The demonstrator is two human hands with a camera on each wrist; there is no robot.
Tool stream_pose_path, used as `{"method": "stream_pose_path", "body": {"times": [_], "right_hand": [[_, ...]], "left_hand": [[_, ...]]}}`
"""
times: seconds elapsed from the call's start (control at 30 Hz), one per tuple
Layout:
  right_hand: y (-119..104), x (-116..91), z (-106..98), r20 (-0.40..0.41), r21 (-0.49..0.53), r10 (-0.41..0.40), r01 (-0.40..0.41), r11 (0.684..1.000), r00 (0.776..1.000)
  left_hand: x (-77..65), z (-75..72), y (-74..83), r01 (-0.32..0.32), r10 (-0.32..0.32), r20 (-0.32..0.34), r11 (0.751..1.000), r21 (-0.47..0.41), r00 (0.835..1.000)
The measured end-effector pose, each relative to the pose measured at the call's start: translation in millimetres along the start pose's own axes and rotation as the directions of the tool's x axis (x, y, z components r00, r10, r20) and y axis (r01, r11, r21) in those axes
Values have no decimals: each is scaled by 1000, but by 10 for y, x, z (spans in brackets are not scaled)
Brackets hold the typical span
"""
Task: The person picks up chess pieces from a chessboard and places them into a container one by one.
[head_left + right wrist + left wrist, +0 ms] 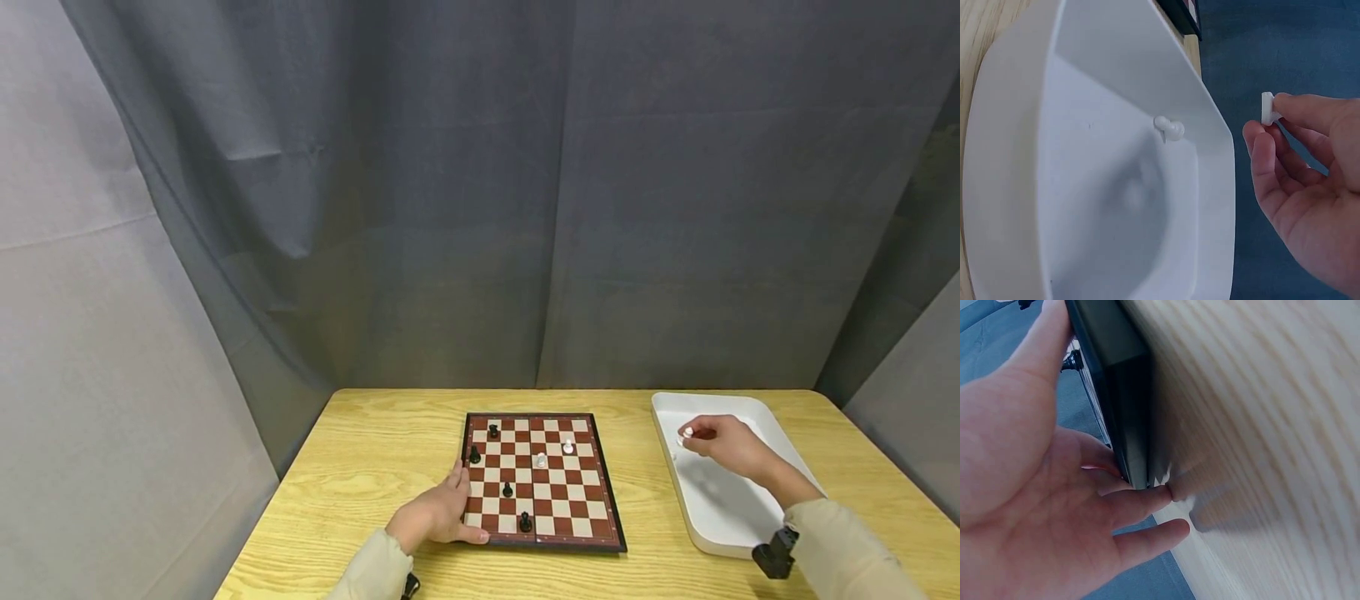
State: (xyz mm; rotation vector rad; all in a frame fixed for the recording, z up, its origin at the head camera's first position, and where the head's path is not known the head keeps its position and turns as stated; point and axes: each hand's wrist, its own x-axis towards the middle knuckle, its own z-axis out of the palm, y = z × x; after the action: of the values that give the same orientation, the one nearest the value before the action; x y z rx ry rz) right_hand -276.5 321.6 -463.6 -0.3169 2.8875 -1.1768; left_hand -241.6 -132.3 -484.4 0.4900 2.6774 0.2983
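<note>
A red-and-white chessboard [558,508] lies on the table, carrying several black pieces and two white ones. My left hand [442,507] rests at its near left corner, thumb along the front edge and fingers along the left side. The left wrist view shows those fingers fairly straight against the dark board edge [1129,419]. Over the white tray [708,529], my right hand [731,447] pinches a small white chess piece [1267,109] between thumb and fingers. Its round base shows in the right wrist view; the fingers hide its top. Another white piece, a pawn [1169,128], lies on its side in the tray.
The tray stands right of the board, with bare wooden table [641,467] between them. A black piece [525,522] stands near the board's front edge, close to my left thumb. Grey curtains [450,250] hang behind and beside the table.
</note>
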Motion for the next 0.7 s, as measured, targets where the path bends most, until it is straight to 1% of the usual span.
{"method": "stream_pose_path", "body": {"times": [0.17,0.4,0.7], "right_hand": [[80,-6,-31,5,-15,18,-18,1000,1000],[140,-41,-102,25,5,53,-53,999,998],[228,-64,-181,32,-18,121,-121,993,992]], "left_hand": [[6,14,-7,-4,4,-1,1000,-4,1000],[17,31,-18,-21,22,-24,1000,23,999],[6,12,-20,-17,17,-1,1000,-12,1000]]}}
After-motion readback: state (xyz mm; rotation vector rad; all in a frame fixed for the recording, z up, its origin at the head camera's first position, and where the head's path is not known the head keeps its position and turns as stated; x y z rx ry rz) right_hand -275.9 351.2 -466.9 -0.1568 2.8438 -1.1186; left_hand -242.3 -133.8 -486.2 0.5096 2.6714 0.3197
